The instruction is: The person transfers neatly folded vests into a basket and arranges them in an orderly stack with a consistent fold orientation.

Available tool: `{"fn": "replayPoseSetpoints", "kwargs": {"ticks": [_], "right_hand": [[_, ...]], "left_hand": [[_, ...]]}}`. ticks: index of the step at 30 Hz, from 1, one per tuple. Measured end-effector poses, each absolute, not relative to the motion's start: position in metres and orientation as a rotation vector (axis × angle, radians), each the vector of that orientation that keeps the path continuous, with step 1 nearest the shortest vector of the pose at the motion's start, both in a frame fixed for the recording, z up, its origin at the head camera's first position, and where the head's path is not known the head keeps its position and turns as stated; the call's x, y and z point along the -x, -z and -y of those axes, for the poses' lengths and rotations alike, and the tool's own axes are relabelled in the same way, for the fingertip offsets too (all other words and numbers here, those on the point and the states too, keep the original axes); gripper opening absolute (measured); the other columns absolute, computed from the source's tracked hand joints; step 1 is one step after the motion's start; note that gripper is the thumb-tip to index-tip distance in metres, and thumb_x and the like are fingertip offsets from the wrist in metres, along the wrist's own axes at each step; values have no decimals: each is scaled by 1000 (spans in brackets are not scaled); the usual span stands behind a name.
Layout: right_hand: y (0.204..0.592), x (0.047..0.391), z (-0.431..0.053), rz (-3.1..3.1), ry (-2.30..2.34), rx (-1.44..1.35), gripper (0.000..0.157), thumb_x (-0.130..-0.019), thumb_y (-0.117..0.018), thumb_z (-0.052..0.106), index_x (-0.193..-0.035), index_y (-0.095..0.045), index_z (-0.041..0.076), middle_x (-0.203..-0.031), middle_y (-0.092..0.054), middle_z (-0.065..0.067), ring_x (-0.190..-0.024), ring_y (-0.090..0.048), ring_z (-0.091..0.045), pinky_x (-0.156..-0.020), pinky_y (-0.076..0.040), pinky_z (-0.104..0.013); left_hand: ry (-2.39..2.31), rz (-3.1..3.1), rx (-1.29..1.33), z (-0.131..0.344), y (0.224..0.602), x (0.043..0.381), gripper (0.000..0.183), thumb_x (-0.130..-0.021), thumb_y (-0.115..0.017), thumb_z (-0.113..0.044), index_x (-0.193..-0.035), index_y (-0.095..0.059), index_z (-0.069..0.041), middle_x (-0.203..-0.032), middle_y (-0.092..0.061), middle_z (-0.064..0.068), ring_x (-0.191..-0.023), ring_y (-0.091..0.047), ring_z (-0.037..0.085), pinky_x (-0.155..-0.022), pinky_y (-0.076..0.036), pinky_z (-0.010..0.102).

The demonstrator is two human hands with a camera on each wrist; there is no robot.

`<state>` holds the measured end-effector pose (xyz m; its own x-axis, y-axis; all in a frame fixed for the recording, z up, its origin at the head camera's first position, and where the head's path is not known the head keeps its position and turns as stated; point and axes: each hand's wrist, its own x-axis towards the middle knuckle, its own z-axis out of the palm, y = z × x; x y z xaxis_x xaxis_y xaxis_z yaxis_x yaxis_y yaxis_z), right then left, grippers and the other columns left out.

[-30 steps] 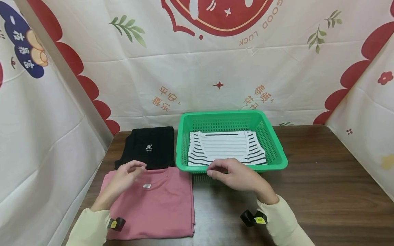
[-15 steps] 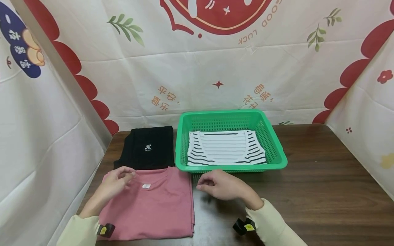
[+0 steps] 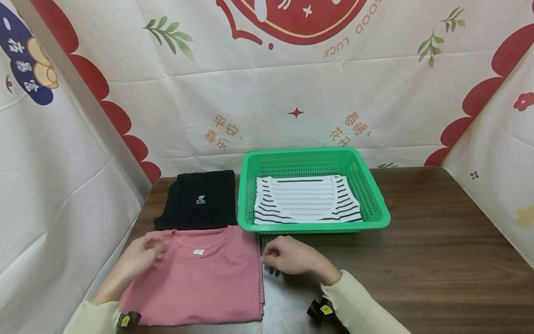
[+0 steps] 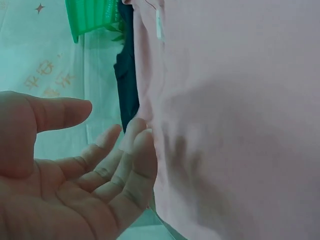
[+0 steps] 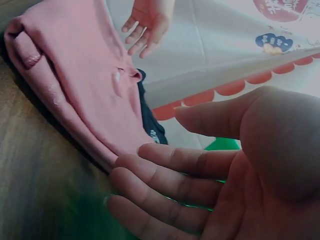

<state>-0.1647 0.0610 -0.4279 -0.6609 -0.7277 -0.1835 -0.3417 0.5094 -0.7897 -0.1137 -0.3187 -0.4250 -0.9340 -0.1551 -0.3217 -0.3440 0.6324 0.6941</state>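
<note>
A folded pink T-shirt (image 3: 204, 287) lies flat at the front left of the table, its collar and white label toward the back. My left hand (image 3: 139, 255) hovers at its left side near the shoulder. In the left wrist view the fingers (image 4: 142, 155) are relaxed, right by the cloth, with the thumb apart. My right hand (image 3: 289, 255) is at the shirt's right edge, in front of the basket. The right wrist view shows its fingers (image 5: 165, 160) loosely bent and holding nothing, beside the layered fold of the pink T-shirt (image 5: 75, 75).
Behind the pink shirt lies a folded black garment (image 3: 202, 204) with a small white print. A green plastic basket (image 3: 377, 208) stands at the back middle, holding a folded striped white-and-black top (image 3: 306, 199). Patterned white cloth (image 3: 267, 93) hangs behind and beside the wooden table (image 3: 438, 241).
Both hands have drawn back toward the front and moved left, the right one leaving the basket's front rim for the shirt's right edge. The garments and basket stay put.
</note>
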Motion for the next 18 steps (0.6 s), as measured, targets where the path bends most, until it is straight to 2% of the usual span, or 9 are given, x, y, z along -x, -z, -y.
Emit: {"fn": "replayPoseSetpoints", "kwargs": {"ticks": [3,6,10,12,15,18], "right_hand": [[431,165,-58,-2278,1015,848,21,-98,-61,20,-90,-73,6,-73,-68,-5,-57,-58,-9,-58,-49,-26],[434,165,-54,-2297,1017,809,21,-98,-61,20,-88,-73,6,-69,-65,-2,-55,-54,-7,-57,-47,-26],[439,163,-50,-2318,1032,748,20,-96,-63,20,-86,-73,5,-66,-62,2,-54,-53,-8,-55,-45,-26],[441,163,-48,-2336,1037,725,20,-95,-63,20,-86,-72,5,-65,-62,2,-54,-53,-8,-54,-45,-26],[444,161,-45,-2357,1045,675,19,-94,-64,20,-90,-70,3,-67,-62,3,-57,-55,-8,-56,-46,-27],[447,159,-43,-2359,1062,619,24,-93,-65,21,-101,-68,-2,-71,-63,1,-57,-57,-9,-59,-48,-27]], "left_hand": [[-1184,-2611,450,324,427,113,43,-100,-55,-25,-129,-52,7,-96,-68,13,-82,-64,19,-70,-54,32],[-1136,-2620,474,329,429,112,47,-100,-54,-27,-131,-50,9,-105,-67,20,-87,-65,21,-72,-54,33],[-1072,-2626,502,335,430,112,53,-101,-52,-31,-135,-46,9,-125,-58,31,-102,-62,31,-82,-52,40],[-1072,-2610,532,337,430,112,55,-100,-52,-32,-136,-44,9,-128,-54,33,-107,-59,36,-86,-51,45],[-1092,-2569,574,341,432,111,59,-100,-51,-35,-137,-40,9,-134,-48,35,-115,-54,43,-92,-48,53],[-1098,-2570,568,345,434,110,61,-101,-50,-36,-138,-39,11,-138,-42,38,-121,-49,47,-96,-46,56]]}}
